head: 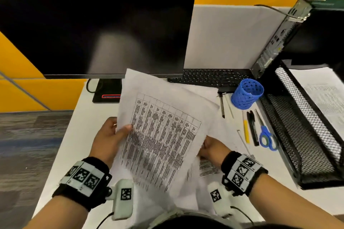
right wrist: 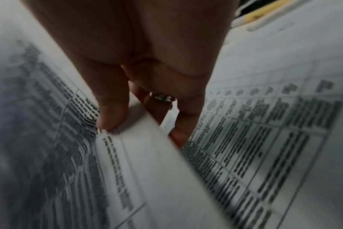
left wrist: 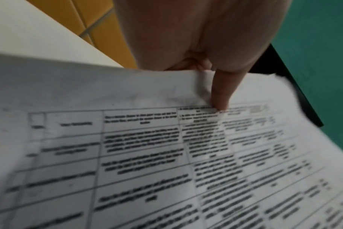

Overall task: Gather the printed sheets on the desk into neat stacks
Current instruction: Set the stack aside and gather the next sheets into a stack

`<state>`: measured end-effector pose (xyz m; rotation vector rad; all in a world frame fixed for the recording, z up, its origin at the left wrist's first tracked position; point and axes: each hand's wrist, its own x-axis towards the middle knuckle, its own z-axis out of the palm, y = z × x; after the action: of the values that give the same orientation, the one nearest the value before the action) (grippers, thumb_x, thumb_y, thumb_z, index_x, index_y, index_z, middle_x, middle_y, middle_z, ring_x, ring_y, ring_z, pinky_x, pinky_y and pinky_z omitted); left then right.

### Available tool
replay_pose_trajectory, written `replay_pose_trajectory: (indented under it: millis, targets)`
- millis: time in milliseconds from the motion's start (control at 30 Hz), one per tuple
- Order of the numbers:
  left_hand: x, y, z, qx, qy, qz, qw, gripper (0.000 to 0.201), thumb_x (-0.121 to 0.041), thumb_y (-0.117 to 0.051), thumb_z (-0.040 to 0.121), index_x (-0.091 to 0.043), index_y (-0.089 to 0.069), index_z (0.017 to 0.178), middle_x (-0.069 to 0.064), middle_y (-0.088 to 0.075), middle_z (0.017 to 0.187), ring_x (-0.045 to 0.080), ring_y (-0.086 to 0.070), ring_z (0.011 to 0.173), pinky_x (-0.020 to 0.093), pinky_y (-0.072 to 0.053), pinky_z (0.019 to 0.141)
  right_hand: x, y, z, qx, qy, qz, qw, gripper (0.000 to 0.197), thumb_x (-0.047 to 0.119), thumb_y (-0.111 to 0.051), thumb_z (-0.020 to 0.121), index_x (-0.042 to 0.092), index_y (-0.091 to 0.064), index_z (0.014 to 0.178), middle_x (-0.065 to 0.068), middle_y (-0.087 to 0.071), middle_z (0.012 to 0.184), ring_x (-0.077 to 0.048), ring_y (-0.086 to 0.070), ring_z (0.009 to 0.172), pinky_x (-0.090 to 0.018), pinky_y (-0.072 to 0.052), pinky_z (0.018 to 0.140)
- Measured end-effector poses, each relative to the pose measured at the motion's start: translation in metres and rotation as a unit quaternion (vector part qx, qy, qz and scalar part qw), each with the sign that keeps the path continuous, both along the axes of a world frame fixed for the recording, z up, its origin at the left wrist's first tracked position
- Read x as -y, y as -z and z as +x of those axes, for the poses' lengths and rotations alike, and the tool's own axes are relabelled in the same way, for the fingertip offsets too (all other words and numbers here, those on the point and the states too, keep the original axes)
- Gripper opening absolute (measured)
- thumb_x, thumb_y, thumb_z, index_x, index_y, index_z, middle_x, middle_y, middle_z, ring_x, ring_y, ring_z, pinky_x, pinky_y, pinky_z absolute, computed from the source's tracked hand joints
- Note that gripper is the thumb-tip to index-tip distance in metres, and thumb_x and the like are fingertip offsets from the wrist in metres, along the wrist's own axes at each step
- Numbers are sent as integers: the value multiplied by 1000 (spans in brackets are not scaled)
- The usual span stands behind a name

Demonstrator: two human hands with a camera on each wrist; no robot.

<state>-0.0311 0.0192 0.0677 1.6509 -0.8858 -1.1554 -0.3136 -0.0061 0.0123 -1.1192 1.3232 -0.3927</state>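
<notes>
At centre frame in the head view, I hold a sheet (head: pixel 160 130) raised and tilted above the desk (head: pixel 80 117). Its long axis runs from the upper left, near the monitor (head: pixel 93 24), to the lower right, toward my body. My left hand (head: pixel 108 135) pinches its left edge, the thumb (left wrist: pixel 221 93) flat on the printed face and the other fingers behind, out of sight. My right hand (head: pixel 210 149) sits at the sheet's lower right edge, partly hidden by it. In the right wrist view its thumb (right wrist: pixel 112 108) and fingers close on a paper edge (right wrist: pixel 147 147); whether that edge belongs to the raised sheet or to one beneath, I cannot tell.

More sheets (head: pixel 208 168) lie flat on the desk directly under and right of the raised one, so the right hand is nearer to them. Pens (head: pixel 252 128), scissors (head: pixel 266 135) and a blue cup (head: pixel 247 93) lie further right, clear of the paper. A tray (head: pixel 297 117) at right already holds a sheet.

My judgement: the raised sheet must be squared to those below before lowering.
</notes>
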Motion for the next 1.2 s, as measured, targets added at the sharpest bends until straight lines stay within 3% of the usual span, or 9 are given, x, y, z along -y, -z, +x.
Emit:
replay_pose_trajectory:
  millis: [100,200,333,533,700,833,933,1067,1200]
  targets:
    - [1,-1,-8,-18,22,-7,1000,24,-4,-66,82,-18,-51,95,3,-77,78,18,-72,64,29,-59,55,2,-5,7,-104,-100,-23,989,25,2,-53,89,-3,-61,112,-11,-68,101,-25,-61,95,-28,-47,83]
    - [-6,0,-7,-24,78,7,997,41,2,-70,76,-22,-53,106,2,-77,86,21,-74,75,33,-59,63,13,4,-10,-224,-81,-78,968,33,5,-55,87,1,-57,119,-12,-65,113,-22,-59,103,-24,-43,84]
    - [-24,3,2,-35,168,54,984,51,-30,-90,51,-14,-73,97,11,-77,93,27,-73,83,28,-59,67,30,20,-61,-322,126,-62,936,47,6,-62,81,5,-46,126,-20,-60,121,-33,-57,110,-31,-45,87]
    - [-40,17,0,54,280,105,953,30,-46,-84,55,-31,-77,80,-2,-78,87,14,-72,84,31,-53,86,24,33,-71,-363,53,5,930,47,15,-66,81,5,-51,124,-15,-59,124,-32,-55,115,-35,-44,97]
    - [-38,12,0,93,334,83,934,58,-71,-74,44,-27,-76,83,4,-76,91,21,-70,89,34,-50,85,26,10,-63,-231,67,-112,964,5,12,-62,85,16,-64,83,-4,-70,83,-24,-61,82,-31,-47,75]
    - [-30,-1,-7,184,309,-28,933,24,-66,-62,69,-61,-63,92,-43,-49,120,-23,-40,115,9,-33,93,26,-42,-49,-20,81,-130,988,15,-5,-58,84,5,-66,77,0,-66,66,-17,-57,69,-27,-47,66]
    - [-22,-7,-12,226,301,-86,923,24,-62,-54,68,-60,-64,90,-66,-14,121,-34,-5,124,-4,-11,98,22,-80,-38,45,-4,-154,987,24,-16,-53,79,3,-67,76,3,-68,65,-8,-62,62,-18,-51,61]
    - [-22,-12,-16,203,317,-56,925,28,-44,-63,82,-71,-56,88,-42,-53,112,-13,-53,106,11,-42,84,14,-101,-22,3,-96,-206,974,14,5,-68,73,15,-76,79,-5,-75,78,-11,-67,74,-27,-57,72]
    - [-33,-7,-4,169,206,-7,964,12,-34,-69,81,-41,-71,90,-28,-72,92,-6,-66,88,31,-52,87,18,-91,-22,104,22,-83,991,42,61,-74,58,21,-78,73,0,-75,68,-10,-69,64,-22,-56,61]
